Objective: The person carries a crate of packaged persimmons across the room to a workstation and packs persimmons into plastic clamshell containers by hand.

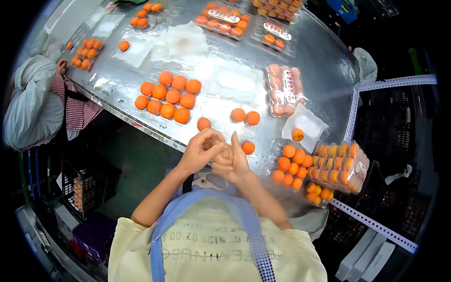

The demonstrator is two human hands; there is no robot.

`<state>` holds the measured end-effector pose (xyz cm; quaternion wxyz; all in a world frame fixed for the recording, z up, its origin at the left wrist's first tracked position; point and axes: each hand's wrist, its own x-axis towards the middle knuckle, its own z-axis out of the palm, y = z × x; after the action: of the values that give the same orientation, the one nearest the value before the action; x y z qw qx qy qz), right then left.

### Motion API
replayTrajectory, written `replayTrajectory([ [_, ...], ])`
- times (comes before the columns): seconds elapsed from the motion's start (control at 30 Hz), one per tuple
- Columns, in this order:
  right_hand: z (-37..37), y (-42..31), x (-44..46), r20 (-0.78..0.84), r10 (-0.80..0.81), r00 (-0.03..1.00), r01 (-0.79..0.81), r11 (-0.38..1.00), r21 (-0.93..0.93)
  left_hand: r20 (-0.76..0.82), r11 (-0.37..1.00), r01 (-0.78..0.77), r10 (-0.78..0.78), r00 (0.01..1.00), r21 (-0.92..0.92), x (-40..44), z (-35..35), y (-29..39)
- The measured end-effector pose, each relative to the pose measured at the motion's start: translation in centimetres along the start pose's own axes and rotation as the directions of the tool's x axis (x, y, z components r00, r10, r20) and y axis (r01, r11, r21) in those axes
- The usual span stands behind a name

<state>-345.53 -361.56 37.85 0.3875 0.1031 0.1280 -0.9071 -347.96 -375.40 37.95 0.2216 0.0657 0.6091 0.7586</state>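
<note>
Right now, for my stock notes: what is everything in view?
Shiny metal table: one, silver, centre
Grouped round fruits: eleven, orange, centre-left
Loose fruits: four, orange, near hands
Other fruits: many, orange, far side and right
Labelled clear plastic packs: several, far side and right
Thin sheets: several, white, far side and right
Plastic crates: several, black, lower left and right
Perforated strips: several, white, right
Box: one, purple, lower left
Co-worker: one, pale grey sleeve, far left
Bib apron: one, blue, bottom
Shirt: one, cream, bottom
Left hand: one, bare, centre
Right hand: one, bare, centre

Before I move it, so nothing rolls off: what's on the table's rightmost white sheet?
One orange fruit rests on the sheet; whatever lies beneath is hidden.
</note>
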Motion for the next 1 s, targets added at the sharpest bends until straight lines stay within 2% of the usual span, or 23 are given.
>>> replayTrajectory([
  [0.1, 0.0, 0.5, 1.5, -0.005, -0.005, 1.0, 0.005, 0.999, -0.032, -0.027, 0.994, 0.08, -0.079, 0.997, 0.069, 0.3, -1.3, -0.5],
  [0.17, 0.2, 0.9, 2.2, -0.051, -0.015, 0.999, 0.013, 0.999, -0.034, -0.052, 0.996, 0.081, -0.079, 0.995, 0.033, 0.6, -2.0, -0.7],
  [0.23, 0.3, 0.7, 2.5, -0.111, -0.097, 0.989, 0.101, 0.994, 0.029, -0.117, 0.998, 0.057, -0.061, 0.991, -0.04, 0.7, -2.4, -1.3],
  [0.27, 0.2, 0.5, 2.3, -0.145, -0.135, 0.98, 0.144, 0.988, 0.059, -0.065, 0.969, 0.211, -0.22, 0.973, -0.127, 0.1, -3.4, -1.3],
  [0.3, -0.5, -0.4, 1.8, -0.221, -0.265, 0.939, 0.281, 0.959, 0.041, -0.153, 0.986, 0.165, -0.16, 0.975, 0.024, -0.3, -4.2, -1.5],
  [0.33, -0.8, -1.6, 0.9, -0.286, -0.428, 0.858, 0.384, 0.902, -0.196, -0.229, 0.975, 0.127, -0.084, 0.97, 0.18, -0.8, -5.1, -1.6],
  [0.37, -2.9, -2.7, -0.2, -0.409, -0.619, 0.671, 0.433, 0.774, -0.461, -0.321, 0.945, 0.185, -0.093, 0.943, 0.27, -1.3, -6.4, -2.7],
  [0.4, -4.8, -4.0, -1.7, -0.392, -0.751, 0.532, 0.261, 0.586, -0.767, -0.358, 0.861, 0.228, -0.058, 0.932, 0.454, -1.6, -7.5, -3.3],
  [0.43, -6.5, -5.1, -3.1, -0.3, -0.864, 0.404, 0.01, 0.332, -0.943, -0.349, 0.804, 0.232, -0.032, 0.937, 0.548, -2.0, -8.2, -4.3],
  [0.47, -8.5, -5.7, -4.1, -0.215, -0.904, 0.369, -0.127, 0.18, -0.975, -0.336, 0.737, 0.231, -0.005, 0.942, 0.636, -2.1, -8.7, -5.4],
  [0.53, -11.1, -5.9, -5.7, -0.03, -0.943, 0.332, -0.406, -0.114, -0.907, -0.305, 0.674, 0.191, 0.054, 0.951, 0.714, -1.8, -8.7, -6.6],
  [0.57, -11.6, -5.7, -6.1, -0.088, -0.926, 0.367, -0.446, -0.092, -0.89, -0.286, 0.64, 0.17, 0.081, 0.955, 0.749, -1.6, -8.6, -7.0],
  [0.63, -11.7, -4.7, -6.2, -0.213, -0.879, 0.426, -0.527, -0.05, -0.848, -0.265, 0.672, 0.228, -0.048, 0.963, 0.705, -0.9, -8.5, -7.2],
  [0.67, -11.7, -4.3, -6.0, -0.201, -0.886, 0.418, -0.534, -0.061, -0.844, -0.252, 0.681, 0.258, -0.111, 0.961, 0.685, -0.5, -8.5, -7.3],
  [0.73, -11.7, -3.3, -5.4, -0.178, -0.898, 0.402, -0.545, -0.079, -0.835, -0.214, 0.708, 0.248, -0.139, 0.967, 0.661, 0.0, -8.3, -8.0],
  [0.8, -11.9, -2.7, -5.1, -0.251, -0.887, 0.388, -0.519, 0.016, -0.855, -0.177, 0.707, 0.249, -0.175, 0.969, 0.662, 0.4, -8.1, -8.3],
  [0.87, -11.9, -2.4, -4.9, -0.322, -0.869, 0.377, -0.49, 0.108, -0.865, -0.219, 0.743, 0.317, -0.231, 0.948, 0.589, 0.8, -8.1, -8.4],
  [0.9, -11.4, -2.3, -4.9, -0.303, -0.874, 0.379, -0.481, 0.093, -0.871, -0.239, 0.758, 0.352, -0.26, 0.935, 0.549, 1.1, -8.0, -8.5],
  [1.0, -11.5, -2.3, -5.2, -0.367, -0.842, 0.396, -0.444, 0.174, -0.879, -0.265, 0.75, 0.342, -0.228, 0.937, 0.566, 1.7, -8.5, -9.1],
])
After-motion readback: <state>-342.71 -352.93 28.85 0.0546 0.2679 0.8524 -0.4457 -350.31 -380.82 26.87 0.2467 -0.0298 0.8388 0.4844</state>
